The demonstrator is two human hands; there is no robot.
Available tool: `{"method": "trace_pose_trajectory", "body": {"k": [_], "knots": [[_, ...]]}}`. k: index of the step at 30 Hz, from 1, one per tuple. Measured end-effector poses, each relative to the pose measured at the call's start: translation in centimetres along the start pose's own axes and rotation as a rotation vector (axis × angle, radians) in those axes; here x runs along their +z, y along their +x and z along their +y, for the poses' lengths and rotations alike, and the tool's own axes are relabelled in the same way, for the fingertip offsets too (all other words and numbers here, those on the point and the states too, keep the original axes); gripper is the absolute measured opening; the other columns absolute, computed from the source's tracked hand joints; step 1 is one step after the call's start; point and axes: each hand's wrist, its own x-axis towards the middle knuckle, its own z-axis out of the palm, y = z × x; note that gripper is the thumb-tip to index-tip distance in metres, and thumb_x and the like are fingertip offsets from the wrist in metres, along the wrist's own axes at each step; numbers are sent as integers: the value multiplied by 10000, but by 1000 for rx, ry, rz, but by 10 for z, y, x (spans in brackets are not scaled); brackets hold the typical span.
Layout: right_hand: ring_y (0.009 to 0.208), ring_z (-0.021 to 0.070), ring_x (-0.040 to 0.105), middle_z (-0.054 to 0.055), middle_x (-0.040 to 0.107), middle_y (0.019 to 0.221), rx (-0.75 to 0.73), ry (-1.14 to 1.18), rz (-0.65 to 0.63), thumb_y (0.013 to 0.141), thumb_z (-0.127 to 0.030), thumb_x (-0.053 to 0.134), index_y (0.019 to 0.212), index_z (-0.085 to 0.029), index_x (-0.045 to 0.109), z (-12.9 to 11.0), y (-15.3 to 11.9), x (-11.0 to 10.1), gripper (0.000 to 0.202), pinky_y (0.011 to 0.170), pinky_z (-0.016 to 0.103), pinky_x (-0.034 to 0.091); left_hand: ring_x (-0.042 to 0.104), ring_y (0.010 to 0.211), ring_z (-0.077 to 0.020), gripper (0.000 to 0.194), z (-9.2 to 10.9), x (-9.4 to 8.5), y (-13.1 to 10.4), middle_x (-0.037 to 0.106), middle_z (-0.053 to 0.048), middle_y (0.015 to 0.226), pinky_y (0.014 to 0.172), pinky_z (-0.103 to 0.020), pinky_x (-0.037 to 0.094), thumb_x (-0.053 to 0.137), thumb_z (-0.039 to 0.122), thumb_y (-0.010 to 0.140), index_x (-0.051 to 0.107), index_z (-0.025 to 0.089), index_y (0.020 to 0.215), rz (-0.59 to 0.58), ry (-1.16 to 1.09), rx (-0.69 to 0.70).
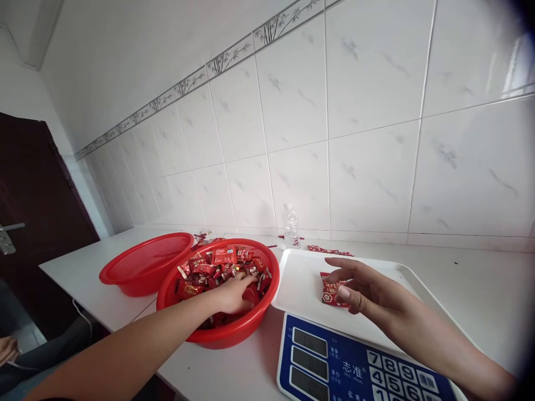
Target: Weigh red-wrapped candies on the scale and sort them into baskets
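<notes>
My left hand (236, 295) reaches into a red plastic basket (225, 338) filled with red-wrapped packets (203, 270). Its fingertips are down among the wrappers, and what they hold, if anything, is hidden. Over the white tray (298, 273) of a scale, my right hand (368, 292) hovers with thumb and fingers apart. A single red packet (330, 291) lies on the tray just beyond and beside the right thumb, partly covered by the fingers.
The scale's blue keypad panel (346, 367) faces me. Left of the full basket stands another red basket (146, 259). A clear bottle (291, 225) and a red strip (330, 250) lie near the tiled wall. At the far left edge, another person's hand (8, 350) shows.
</notes>
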Motion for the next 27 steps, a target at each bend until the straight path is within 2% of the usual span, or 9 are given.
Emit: {"method": "trace_pose_trajectory", "body": {"k": [3, 5, 7, 11, 14, 17, 23, 27], "knots": [[843, 219, 620, 73, 645, 1019, 18, -5, -14, 831, -561, 501, 1240, -280, 494, 2, -1, 0, 496, 723, 365, 530, 478, 1199, -328, 603, 2, -5, 1, 483, -129, 1348, 923, -387, 406, 615, 310, 710, 469, 224, 1289, 10, 62, -96], [843, 219, 620, 69, 645, 1019, 25, -9, -15, 832, -562, 499, 1234, -282, 496, 2, 0, 0, 490, 721, 363, 528, 576, 1062, -300, 558, 2, -10, 3, 597, -127, 1194, 847, -366, 444, 575, 350, 757, 456, 204, 1282, -12, 86, -134], [833, 213, 618, 66, 644, 1016, 24, -16, -12, 832, -562, 501, 1221, -281, 501, 2, 0, 0, 480, 717, 357, 527, 604, 987, -307, 569, 0, -14, 5, 632, -136, 1113, 800, -370, 450, 572, 414, 761, 455, 180, 1266, -26, 116, -174], [823, 199, 611, 57, 640, 1004, 15, -32, -14, 837, -560, 498, 1189, -279, 515, 1, 1, 0, 451, 721, 346, 524, 543, 1069, -350, 640, -6, -17, 9, 533, -161, 1261, 819, -376, 415, 683, 454, 641, 490, 184, 1189, -16, 164, -215], [824, 190, 608, 58, 635, 1020, 11, -28, -22, 845, -550, 498, 1180, -272, 519, 1, 0, -1, 436, 726, 339, 524, 585, 908, -287, 398, -11, -17, 13, 630, -89, 1019, 725, -325, 421, 691, 351, 618, 564, 189, 958, -40, 146, -191], [820, 182, 603, 61, 634, 1022, 4, -26, -18, 849, -540, 503, 1189, -261, 515, 1, 0, -3, 440, 724, 330, 525, 557, 720, -201, 228, -12, -22, 15, 582, -2, 761, 611, -270, 395, 657, 285, 622, 529, 194, 787, -43, 81, -146], [824, 178, 606, 65, 643, 980, -25, -6, -28, 873, -515, 482, 1203, -241, 500, 1, -1, -6, 429, 732, 333, 533, 491, 676, -144, 259, -7, -46, 13, 484, 44, 709, 597, -241, 368, 640, 351, 652, 447, 203, 741, 87, -69, -59], [826, 178, 642, 59, 668, 990, -5, -120, -19, 884, -490, 461, 1194, -244, 518, 1, 0, -6, 400, 731, 318, 540, 489, 652, -139, 303, 5, -52, 10, 450, 57, 670, 583, -241, 365, 650, 385, 661, 421, 207, 750, 190, -147, -25]]}}
